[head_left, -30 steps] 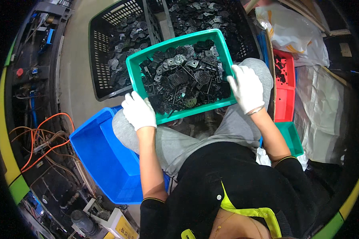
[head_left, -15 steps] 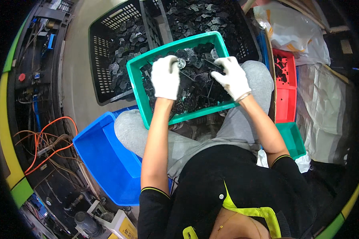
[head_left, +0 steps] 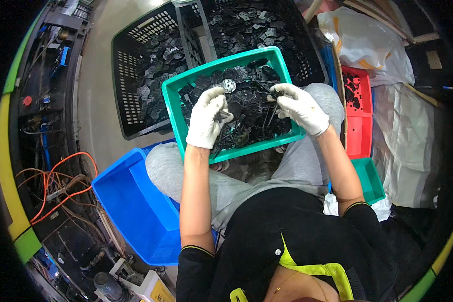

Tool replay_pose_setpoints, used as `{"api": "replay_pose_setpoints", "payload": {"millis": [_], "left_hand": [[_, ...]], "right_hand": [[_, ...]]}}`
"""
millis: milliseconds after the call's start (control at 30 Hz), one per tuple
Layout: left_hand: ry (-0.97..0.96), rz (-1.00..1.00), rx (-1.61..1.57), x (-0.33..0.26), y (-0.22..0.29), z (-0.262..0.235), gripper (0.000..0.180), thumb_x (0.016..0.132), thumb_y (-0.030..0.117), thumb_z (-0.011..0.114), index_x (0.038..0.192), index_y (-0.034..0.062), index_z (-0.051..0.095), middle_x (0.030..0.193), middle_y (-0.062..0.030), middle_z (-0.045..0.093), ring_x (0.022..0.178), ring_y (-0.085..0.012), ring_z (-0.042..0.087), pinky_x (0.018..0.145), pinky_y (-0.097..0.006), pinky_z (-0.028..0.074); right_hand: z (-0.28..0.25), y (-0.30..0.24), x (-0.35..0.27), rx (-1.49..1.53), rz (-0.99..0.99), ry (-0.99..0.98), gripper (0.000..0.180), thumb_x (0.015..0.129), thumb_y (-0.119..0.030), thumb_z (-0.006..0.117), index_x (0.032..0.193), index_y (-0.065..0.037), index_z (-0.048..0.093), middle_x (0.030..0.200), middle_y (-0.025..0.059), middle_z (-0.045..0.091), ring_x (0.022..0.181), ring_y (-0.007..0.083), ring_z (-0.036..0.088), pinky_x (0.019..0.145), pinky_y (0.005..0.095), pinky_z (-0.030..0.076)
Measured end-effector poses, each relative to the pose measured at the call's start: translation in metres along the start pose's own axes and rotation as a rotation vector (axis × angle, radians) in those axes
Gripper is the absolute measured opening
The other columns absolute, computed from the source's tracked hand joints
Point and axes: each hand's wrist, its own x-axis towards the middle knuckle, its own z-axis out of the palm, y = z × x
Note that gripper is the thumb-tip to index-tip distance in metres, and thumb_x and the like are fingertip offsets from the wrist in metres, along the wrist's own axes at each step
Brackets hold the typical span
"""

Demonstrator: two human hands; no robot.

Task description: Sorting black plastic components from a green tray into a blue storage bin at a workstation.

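A green bin [head_left: 173, 108] full of black plastic parts [head_left: 246, 103] rests across my knees. Over its left side, my white-gloved left hand [head_left: 209, 118] has its fingers curled around a small dark piece, mostly hidden by the glove. My right hand [head_left: 302, 108], gloved too, pinches a black plastic part [head_left: 274, 94] with thin stems above the bin's right side. Between the hands, a round silvery-grey disc [head_left: 229, 85] lies among the parts near the far wall.
Two black crates [head_left: 131, 100] of flat dark pieces stand beyond the bin. A blue bin [head_left: 136, 201] sits at my left. To the right are a red tray [head_left: 360, 133] with black bits and a small green tray [head_left: 367, 178]. Orange cables [head_left: 68, 199] hang by machinery at far left.
My left hand has drawn back toward me and its fingers have curled in. The right hand has moved slightly toward me, still pinching a black part. The green bin has shifted slightly toward me.
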Motion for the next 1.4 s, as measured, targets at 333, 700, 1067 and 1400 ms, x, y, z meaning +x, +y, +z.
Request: {"api": "replay_pose_setpoints", "payload": {"millis": [333, 700, 1067, 1400], "left_hand": [[-0.039, 0.564, 1.512, 0.065, -0.004, 0.040, 0.049, 0.078, 0.015, 0.065, 0.126, 0.0165, 0.051, 0.127, -0.0166, 0.049, 0.104, -0.0354, 0.057, 0.088, -0.039, 0.048], [0.153, 0.544, 1.637, 0.107, -0.030, 0.062, 0.024, 0.082, 0.026, 0.062, 0.100, 0.0113, 0.056, 0.092, -0.0159, 0.058, 0.087, -0.0351, 0.060, 0.073, -0.045, 0.049], [0.488, 0.461, 0.245, -0.081, 0.076, -0.042, 0.033, 0.086, 0.011, 0.063, 0.114, -0.0045, 0.052, 0.088, -0.0105, 0.066, 0.059, -0.0109, 0.057, 0.054, -0.022, 0.045], [1.415, 0.218, 0.333, -0.273, -0.009, -0.303, 0.053, 0.084, 0.023, 0.070, 0.124, -0.0037, 0.048, 0.107, -0.0101, 0.059, 0.085, -0.0151, 0.059, 0.070, -0.027, 0.049]], "right_hand": [[-0.001, -0.002, 0.001, -0.130, -0.149, -0.009, 0.051, 0.088, -0.023, 0.063, 0.130, 0.000, 0.045, 0.112, 0.0099, 0.058, 0.090, 0.0136, 0.058, 0.076, 0.0259, 0.051], [-0.010, -0.003, -0.004, 0.079, -0.199, 0.054, 0.044, 0.093, -0.019, 0.056, 0.131, -0.002, 0.043, 0.116, 0.0128, 0.058, 0.095, 0.0135, 0.058, 0.075, 0.0242, 0.050], [0.066, -0.006, 0.017, 0.096, -0.219, -0.195, 0.052, 0.090, -0.014, 0.056, 0.135, 0.001, 0.034, 0.124, 0.0164, 0.053, 0.090, 0.0153, 0.058, 0.078, 0.0268, 0.048], [0.355, 0.144, 0.016, -0.723, -1.007, -0.253, 0.040, 0.075, -0.008, 0.061, 0.114, -0.003, 0.053, 0.119, 0.0210, 0.048, 0.109, 0.0372, 0.052, 0.091, 0.0425, 0.046]]}}
